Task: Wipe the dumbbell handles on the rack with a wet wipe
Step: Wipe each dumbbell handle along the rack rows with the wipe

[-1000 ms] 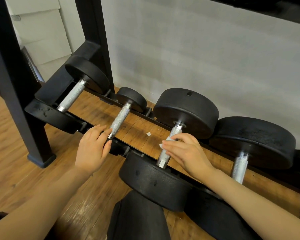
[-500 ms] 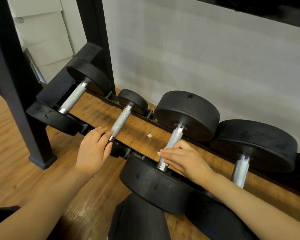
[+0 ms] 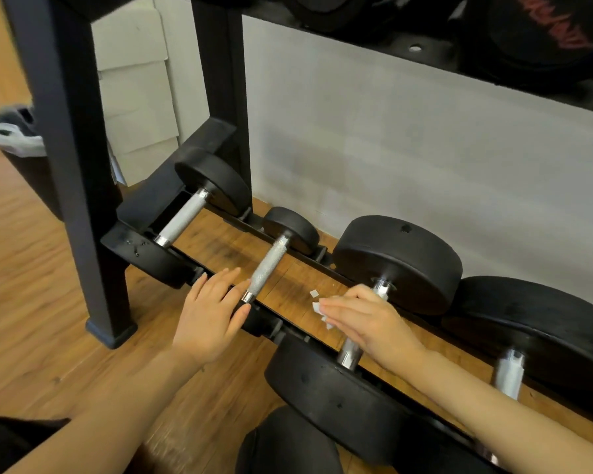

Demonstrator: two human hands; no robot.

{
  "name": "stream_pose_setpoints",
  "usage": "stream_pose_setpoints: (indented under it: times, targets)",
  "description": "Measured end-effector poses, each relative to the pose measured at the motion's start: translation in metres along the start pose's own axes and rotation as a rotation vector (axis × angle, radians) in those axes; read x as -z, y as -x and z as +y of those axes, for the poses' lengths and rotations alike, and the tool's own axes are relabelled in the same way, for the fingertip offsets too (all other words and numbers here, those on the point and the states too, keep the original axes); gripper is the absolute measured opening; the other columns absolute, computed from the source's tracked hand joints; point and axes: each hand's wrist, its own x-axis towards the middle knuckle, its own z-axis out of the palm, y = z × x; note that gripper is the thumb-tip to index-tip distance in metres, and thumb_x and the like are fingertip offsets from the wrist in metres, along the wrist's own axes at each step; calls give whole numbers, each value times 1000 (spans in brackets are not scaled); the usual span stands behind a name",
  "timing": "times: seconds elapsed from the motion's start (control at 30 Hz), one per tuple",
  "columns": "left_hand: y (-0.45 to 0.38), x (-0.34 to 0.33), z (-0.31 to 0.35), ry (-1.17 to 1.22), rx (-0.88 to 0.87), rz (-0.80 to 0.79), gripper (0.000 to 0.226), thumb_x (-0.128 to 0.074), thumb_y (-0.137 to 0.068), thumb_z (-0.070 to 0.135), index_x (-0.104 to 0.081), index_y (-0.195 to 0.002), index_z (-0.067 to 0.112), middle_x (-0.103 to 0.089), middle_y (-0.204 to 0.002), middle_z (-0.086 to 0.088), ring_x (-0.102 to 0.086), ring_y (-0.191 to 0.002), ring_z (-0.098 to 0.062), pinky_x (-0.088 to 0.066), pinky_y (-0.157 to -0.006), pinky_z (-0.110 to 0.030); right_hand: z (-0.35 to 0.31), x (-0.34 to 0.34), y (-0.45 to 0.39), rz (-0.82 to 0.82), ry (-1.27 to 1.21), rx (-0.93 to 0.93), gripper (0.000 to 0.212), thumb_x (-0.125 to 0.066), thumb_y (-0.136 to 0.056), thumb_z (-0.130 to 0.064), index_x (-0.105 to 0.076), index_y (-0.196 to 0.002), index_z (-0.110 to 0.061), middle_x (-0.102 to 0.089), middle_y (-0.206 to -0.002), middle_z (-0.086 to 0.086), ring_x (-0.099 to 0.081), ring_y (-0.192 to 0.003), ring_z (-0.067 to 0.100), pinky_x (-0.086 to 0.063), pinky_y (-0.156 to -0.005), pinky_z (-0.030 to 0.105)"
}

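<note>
two hands: right (image 3: 367, 319) grips wipe (image 3: 319, 308) on handle (image 3: 351, 350); left (image 3: 210, 314) flat (rack rail (image 3: 264, 319)).

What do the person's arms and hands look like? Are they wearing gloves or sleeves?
No gloves and no sleeves show. The left hand and the right hand are bare, and both forearms are bare as far as the picture's edge. No rings, watch or bracelets can be seen. The fingernails look short and plain.
</note>
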Motion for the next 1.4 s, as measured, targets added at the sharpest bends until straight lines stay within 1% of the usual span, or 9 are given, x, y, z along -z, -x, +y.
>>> stream_pose_setpoints:
  times: [0.03, 0.1, 0.23, 0.4, 0.57, 0.73, 0.9, 1.1, 1.4]
  targets:
    - [-2, 3, -4, -13, 4, -6, 61, -18, -103, 52, -59, -134, 19, -55, -141, -5, -46, -135, -26, -24, -116, -49, -3, -1, -13, -27, -20, 0, 33, -53, -97, -33, -66, -123, -17, -59, -112, 1, -57, -104, 1, -47, -89, 14]
    - [-8, 13, -14, -46, -1, -16, 66, -11, -104, 55, -59, -134, 20, -54, -143, -6, -45, -136, -27, -16, -117, -44, -3, -10, -44, -27, 136, 68, 30, -61, -92, -17, -66, -121, -12, -60, -112, 1, -53, -102, 2, -48, -90, 17]
    - [-28, 35, -46, -104, -1, -17, 63, -17, -103, 53, -57, -137, 19, -50, -147, -6, -41, -139, -27, -14, -117, -43, 8, -44, -95, -13, 279, 112, 42, -76, -75, 2, -68, -116, -7, -66, -107, 3, -58, -93, 19, -57, -73, 32]
    - [-40, 57, -94, -221, 32, 4, 58, -24, -99, 47, -54, -140, 19, -49, -148, -7, -39, -140, -26, -15, -119, -43, 16, -84, -133, -18, 362, 0, 46, -75, -79, -5, -66, -123, -12, -68, -119, 4, -60, -109, 24, -52, -90, 32]
    - [-31, 66, -134, -306, 141, -9, 63, -20, -98, 48, -53, -142, 16, -45, -150, -10, -37, -142, -29, -20, -118, -49, 22, -103, -135, 22, 488, -39, 51, -87, -65, -10, -71, -113, -13, -71, -109, 1, -63, -97, 23, -57, -69, 30]
    - [-35, 65, -145, -245, 161, -8, 68, -15, -98, 52, -47, -146, 17, -38, -155, -9, -30, -146, -29, -18, -119, -46, 24, -103, -127, 56, 560, -3, 56, -90, -57, -6, -72, -110, -10, -71, -108, 4, -65, -87, 23, -57, -66, 32]
    - [-47, 63, -145, -140, 194, 21, 67, -19, -97, 54, -47, -146, 17, -37, -156, -9, -30, -146, -29, -22, -119, -48, 30, -99, -125, 78, 607, -4, 62, -91, -53, -4, -71, -112, -9, -72, -108, 4, -65, -78, 22, -56, -54, 30]
    - [-49, 56, -143, -129, 212, 99, 61, -28, -97, 49, -56, -138, 15, -49, -147, -11, -40, -139, -31, -28, -115, -49, 37, -103, -125, 193, 563, -42, 56, -89, -63, -6, -68, -115, -7, -71, -109, 4, -61, -68, 20, -52, -48, 26]
    - [-51, 52, -144, -119, 180, 183, 55, -34, -94, 39, -63, -131, 12, -57, -139, -13, -48, -133, -34, -33, -111, -50, 44, -109, -132, 228, 495, 13, 36, -74, -80, -11, -68, -115, -4, -69, -115, 9, -66, -74, 23, -59, -61, 33]
